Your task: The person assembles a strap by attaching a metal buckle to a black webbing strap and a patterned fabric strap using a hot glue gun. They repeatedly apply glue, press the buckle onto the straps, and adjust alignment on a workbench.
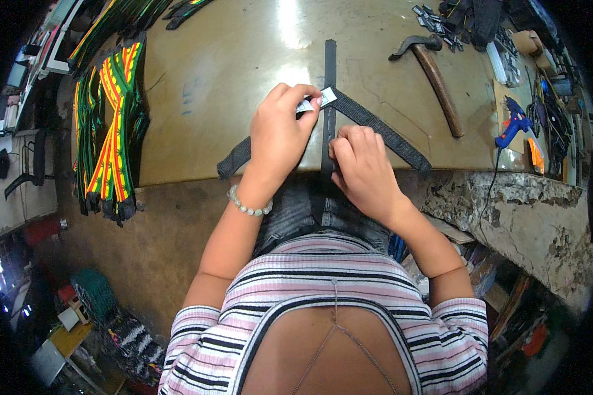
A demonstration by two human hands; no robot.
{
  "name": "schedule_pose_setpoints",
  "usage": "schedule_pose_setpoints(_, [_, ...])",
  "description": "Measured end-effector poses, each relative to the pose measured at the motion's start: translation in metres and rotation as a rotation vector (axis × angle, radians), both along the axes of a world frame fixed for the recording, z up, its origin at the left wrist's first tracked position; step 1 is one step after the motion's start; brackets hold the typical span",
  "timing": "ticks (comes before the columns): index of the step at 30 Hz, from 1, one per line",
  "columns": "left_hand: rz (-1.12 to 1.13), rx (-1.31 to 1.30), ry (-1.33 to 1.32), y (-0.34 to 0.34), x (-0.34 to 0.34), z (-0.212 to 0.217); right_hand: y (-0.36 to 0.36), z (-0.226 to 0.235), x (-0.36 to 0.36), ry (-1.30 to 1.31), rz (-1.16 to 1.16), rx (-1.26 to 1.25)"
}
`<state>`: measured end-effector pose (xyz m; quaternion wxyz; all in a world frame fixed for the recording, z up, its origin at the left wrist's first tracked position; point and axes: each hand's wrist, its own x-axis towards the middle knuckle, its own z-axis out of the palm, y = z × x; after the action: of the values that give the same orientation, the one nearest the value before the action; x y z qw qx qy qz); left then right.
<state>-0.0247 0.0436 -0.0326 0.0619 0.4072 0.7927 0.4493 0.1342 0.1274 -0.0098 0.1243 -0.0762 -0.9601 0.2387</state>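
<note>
Black woven straps lie on the table in an arrow-like shape. One straight strap (330, 62) runs toward me down the middle, and a slanting strap (382, 128) spreads to the right. Another strap end (233, 160) shows at the left, partly covered by my left wrist. Thumb and fingers of my left hand (280, 128) pinch a small white label (328, 97) where the straps meet. My right hand (364, 158) is closed, its curled fingertips at the lower part of the straight strap; the fingers partly hide what they grip.
A hammer (435, 82) with a wooden handle lies right of the straps. Farther right is a blue glue gun (514, 124) with its cord hanging over the table edge. Bundles of green, yellow and red striped straps (115, 125) hang at the left. Small black pieces (435, 25) lie at the back right.
</note>
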Motion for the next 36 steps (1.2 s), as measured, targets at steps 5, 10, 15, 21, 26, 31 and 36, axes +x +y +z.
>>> schedule_pose_setpoints(5, [0.005,-0.026,0.039,-0.001,0.001,0.003,0.036,0.001,-0.013,0.033,0.045,-0.381])
schedule_pose_setpoints(10, [0.016,-0.038,0.042,-0.001,0.001,0.003,0.094,0.004,-0.058,0.105,0.070,-0.397])
schedule_pose_setpoints(15, [0.007,-0.043,0.027,-0.001,0.000,0.003,0.106,-0.015,-0.076,-0.093,-0.118,-0.767])
schedule_pose_setpoints(21, [0.032,-0.067,0.016,0.001,0.003,0.006,0.100,-0.007,-0.075,-0.109,-0.130,-0.689])
schedule_pose_setpoints(26, [0.070,-0.166,0.180,0.005,0.013,0.007,0.106,-0.007,-0.081,-0.185,-0.133,-0.692])
schedule_pose_setpoints(31, [0.039,-0.259,0.372,0.006,0.018,0.006,0.131,0.001,-0.108,-0.183,-0.179,-0.404])
schedule_pose_setpoints(36, [0.025,-0.285,0.372,0.007,0.020,0.007,0.172,0.002,-0.072,0.564,-0.437,-0.062])
